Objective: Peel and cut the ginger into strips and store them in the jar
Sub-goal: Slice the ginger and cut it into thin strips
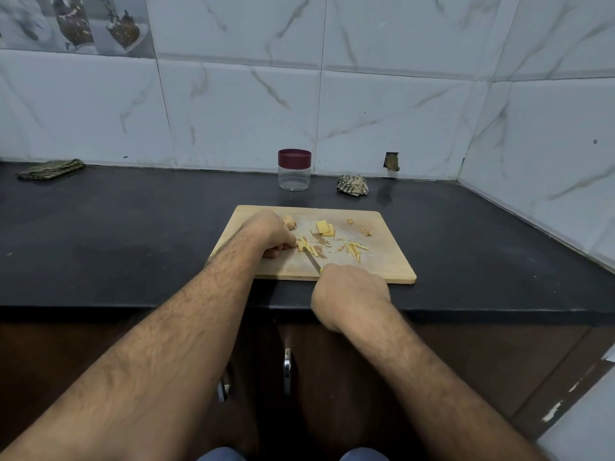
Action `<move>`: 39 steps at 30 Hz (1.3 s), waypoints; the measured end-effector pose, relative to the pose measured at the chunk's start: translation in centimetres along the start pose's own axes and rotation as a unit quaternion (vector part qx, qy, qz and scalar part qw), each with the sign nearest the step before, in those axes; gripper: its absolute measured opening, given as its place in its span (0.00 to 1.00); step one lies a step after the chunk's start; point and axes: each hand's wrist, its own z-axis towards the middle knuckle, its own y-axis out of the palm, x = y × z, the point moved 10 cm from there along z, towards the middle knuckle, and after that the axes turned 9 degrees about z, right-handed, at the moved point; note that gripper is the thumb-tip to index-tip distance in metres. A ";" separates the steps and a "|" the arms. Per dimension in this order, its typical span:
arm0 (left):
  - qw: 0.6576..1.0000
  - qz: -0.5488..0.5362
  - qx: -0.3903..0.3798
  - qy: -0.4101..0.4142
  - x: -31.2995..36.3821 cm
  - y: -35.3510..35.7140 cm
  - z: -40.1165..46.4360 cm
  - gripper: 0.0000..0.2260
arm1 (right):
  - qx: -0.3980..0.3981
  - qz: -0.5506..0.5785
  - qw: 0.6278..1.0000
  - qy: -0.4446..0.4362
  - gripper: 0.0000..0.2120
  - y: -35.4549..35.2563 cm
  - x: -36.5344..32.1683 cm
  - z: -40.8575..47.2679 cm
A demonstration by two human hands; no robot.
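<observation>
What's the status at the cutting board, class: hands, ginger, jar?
Left hand pinning ginger slices; right hand gripping knife, mid-cut. Strips on board. Jar lidded, empty. Nothing in the way.

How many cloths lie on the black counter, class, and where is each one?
2. One folded cloth lies at the far left by the wall. One crumpled cloth sits right of the jar, behind the cutting board. None seems hidden, though the arms cover some counter.

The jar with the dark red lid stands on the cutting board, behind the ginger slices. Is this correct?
Not quite. In the head view the jar stands on the black counter beyond the cutting board, not on it. It is behind the ginger slices, lid on.
</observation>
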 end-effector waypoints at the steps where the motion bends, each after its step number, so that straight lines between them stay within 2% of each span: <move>1: 1.000 0.001 -0.002 0.000 0.0 0.0 0.0 0.03 | 0.003 0.000 1.000 -0.001 0.15 -0.1 -0.1 0.0; 17: 1.000 -0.013 0.000 0.014 0.0 0.1 -0.1 0.03 | 0.027 0.022 0.999 -0.015 0.13 -1.0 -1.0 1.1; 29: 1.000 -0.016 0.008 0.016 0.0 0.1 -0.2 0.09 | 0.021 0.012 1.000 -0.012 0.15 -0.9 -1.8 2.1; 39: 1.000 -0.013 0.010 0.016 0.0 0.0 -0.5 0.04 | 0.001 -0.007 1.000 -0.015 0.15 -0.1 -1.2 1.2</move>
